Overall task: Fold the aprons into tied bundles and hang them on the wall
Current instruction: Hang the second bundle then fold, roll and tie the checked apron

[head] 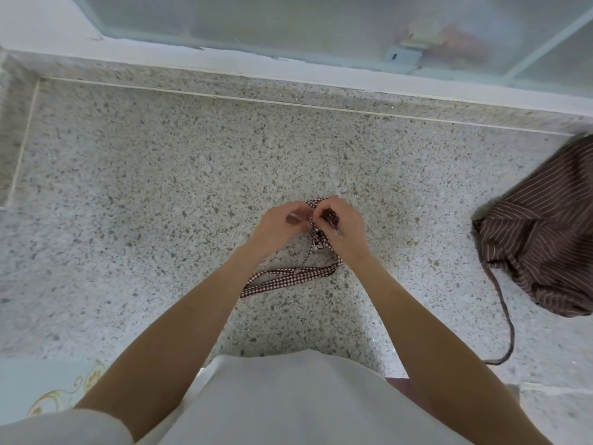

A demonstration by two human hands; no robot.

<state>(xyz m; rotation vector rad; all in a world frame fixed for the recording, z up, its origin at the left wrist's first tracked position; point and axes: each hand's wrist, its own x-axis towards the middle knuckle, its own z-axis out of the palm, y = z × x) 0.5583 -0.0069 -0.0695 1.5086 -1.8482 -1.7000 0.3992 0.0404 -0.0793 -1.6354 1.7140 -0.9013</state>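
A small red-and-white checked apron bundle (322, 234) sits in the middle of the speckled stone counter (160, 194). My left hand (279, 228) and my right hand (345, 231) are both curled around it from either side, pinching the fabric at its top. Most of the bundle is hidden between my fingers. Its checked strap (288, 276) trails flat on the counter toward me, passing under my left forearm. A second apron, brown with thin white stripes (542, 232), lies crumpled at the counter's right edge.
The brown apron's dark cord (505, 319) loops down toward the counter's front edge. A frosted window (288, 24) with a white sill runs along the back. A raised stone lip borders the counter at left and rear. A patterned floor tile (61, 390) shows at lower left.
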